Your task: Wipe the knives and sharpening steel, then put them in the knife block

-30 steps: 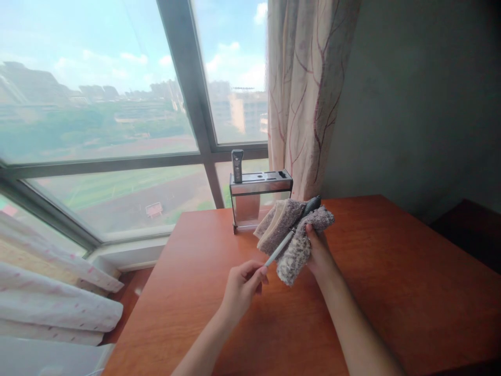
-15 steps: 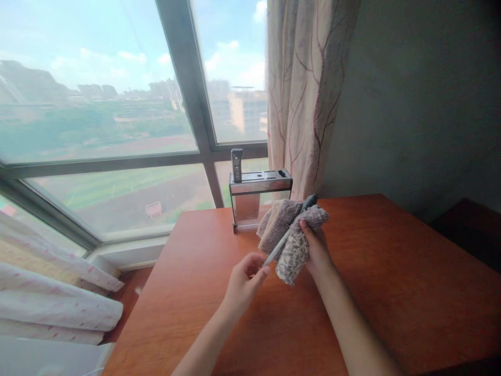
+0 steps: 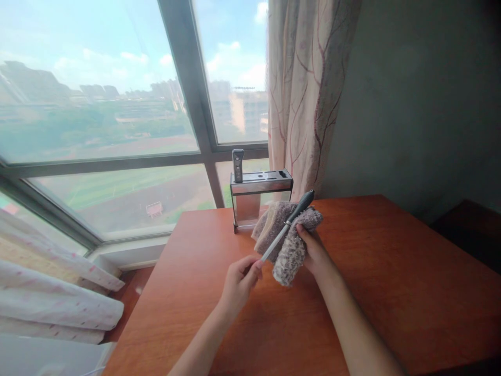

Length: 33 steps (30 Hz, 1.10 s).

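Wiping the rod (image 3: pixel 282 233): left hand (image 3: pixel 238 279) pinching its tip, right hand (image 3: pixel 313 250) gripping fuzzy cloth (image 3: pixel 287 250). Next, probably rubbing along it.

I find nothing I can read from here: no lettering, label, brand or number shows on the knife block (image 3: pixel 260 198), on the handle (image 3: pixel 237 165) standing in it, on the cloth (image 3: pixel 285 237) or on the sharpening rod (image 3: pixel 287 224). The buildings outside the window (image 3: pixel 117 120) are too hazy for signs.
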Motion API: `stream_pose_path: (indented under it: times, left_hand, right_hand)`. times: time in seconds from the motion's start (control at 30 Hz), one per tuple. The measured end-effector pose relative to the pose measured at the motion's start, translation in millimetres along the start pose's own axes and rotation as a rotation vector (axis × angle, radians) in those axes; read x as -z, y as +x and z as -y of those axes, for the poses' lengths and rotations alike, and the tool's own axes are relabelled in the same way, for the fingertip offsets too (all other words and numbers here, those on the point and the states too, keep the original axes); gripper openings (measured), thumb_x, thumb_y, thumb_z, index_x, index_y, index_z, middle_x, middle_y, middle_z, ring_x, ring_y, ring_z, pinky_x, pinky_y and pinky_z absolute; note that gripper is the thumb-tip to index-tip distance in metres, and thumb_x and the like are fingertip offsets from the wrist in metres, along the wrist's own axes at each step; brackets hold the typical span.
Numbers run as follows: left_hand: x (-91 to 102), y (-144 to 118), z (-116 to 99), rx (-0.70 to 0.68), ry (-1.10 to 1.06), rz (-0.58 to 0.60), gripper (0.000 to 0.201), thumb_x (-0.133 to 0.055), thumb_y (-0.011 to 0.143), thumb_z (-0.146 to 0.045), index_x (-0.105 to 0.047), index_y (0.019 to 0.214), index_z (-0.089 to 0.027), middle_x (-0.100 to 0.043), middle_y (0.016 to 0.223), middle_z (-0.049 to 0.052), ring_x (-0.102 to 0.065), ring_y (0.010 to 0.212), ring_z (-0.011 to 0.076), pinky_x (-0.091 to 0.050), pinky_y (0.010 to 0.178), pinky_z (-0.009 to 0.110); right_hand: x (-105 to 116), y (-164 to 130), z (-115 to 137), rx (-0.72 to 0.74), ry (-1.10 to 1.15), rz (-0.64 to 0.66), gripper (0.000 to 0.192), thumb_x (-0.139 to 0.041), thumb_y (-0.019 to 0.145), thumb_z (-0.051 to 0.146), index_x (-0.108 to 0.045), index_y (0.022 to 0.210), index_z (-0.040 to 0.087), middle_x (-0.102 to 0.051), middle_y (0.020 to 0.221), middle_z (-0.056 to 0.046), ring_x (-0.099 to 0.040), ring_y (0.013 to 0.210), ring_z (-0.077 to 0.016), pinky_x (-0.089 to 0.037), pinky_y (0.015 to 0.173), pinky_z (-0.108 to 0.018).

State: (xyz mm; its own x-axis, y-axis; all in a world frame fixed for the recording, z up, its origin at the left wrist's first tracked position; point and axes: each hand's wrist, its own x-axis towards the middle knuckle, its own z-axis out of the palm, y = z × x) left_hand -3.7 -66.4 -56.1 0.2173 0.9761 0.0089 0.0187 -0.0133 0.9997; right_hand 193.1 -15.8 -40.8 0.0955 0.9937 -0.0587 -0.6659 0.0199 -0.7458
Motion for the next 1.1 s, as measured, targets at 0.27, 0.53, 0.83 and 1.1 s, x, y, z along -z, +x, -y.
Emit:
stream_pose_path:
  times: [0.27, 0.53, 0.83, 1.1]
  left_hand:
    - [-3.7, -2.7, -6.1, 0.152, -0.179, 0.142, 0.042, -0.057, 0.084, -0.051, -0.05, 0.064, -0.015, -0.044, 0.054, -0.004, -0.032, 0.043, 0.0048, -0.017, 0.042, 0.02]
    - [-9.7, -2.2, -10.5, 0.154, -0.19, 0.038, 0.041, -0.064, 0.076, -0.054, -0.06, 0.075, -0.013, -0.043, 0.053, -0.005, -0.03, 0.044, 0.005, -0.017, 0.041, 0.02]
    - [-8.8, -3.0, -9.5, 0.149, -0.203, -0.047, 0.04, -0.065, 0.076, -0.052, -0.062, 0.078, -0.012, -0.043, 0.053, -0.006, -0.032, 0.042, 0.0045, -0.016, 0.04, 0.02]
    - [-4.1, -4.0, -10.3, 0.109, -0.207, -0.019, 0.039, -0.062, 0.078, -0.052, -0.063, 0.08, -0.013, -0.04, 0.053, -0.006, -0.029, 0.042, 0.0041, -0.018, 0.041, 0.019]
  right_hand:
    - [-1.5, -8.1, -1.3, 0.006, -0.049, 0.078, 0.037, -0.081, 0.062, 0.045, -0.069, 0.09, 0.024, -0.073, 0.087, 0.0, -0.067, 0.08, -0.0216, -0.052, 0.071, -0.032]
    - [-5.0, -0.9, -10.7, 0.279, -0.366, -0.188, 0.032, -0.08, 0.063, 0.038, -0.07, 0.086, 0.019, -0.075, 0.081, -0.003, -0.067, 0.074, -0.023, -0.051, 0.066, -0.033]
    - [-5.9, -14.8, -2.6, 0.67, -0.739, -0.227, 0.036, -0.074, 0.063, 0.019, -0.07, 0.097, 0.029, -0.07, 0.101, -0.003, -0.06, 0.101, -0.029, -0.041, 0.097, -0.045]
    - [-24.3, -25.1, 3.4, 0.791, -0.793, 0.022, 0.069, -0.078, 0.058, 0.013, -0.058, 0.121, 0.035, -0.054, 0.126, -0.002, -0.048, 0.12, -0.0288, -0.032, 0.107, -0.042]
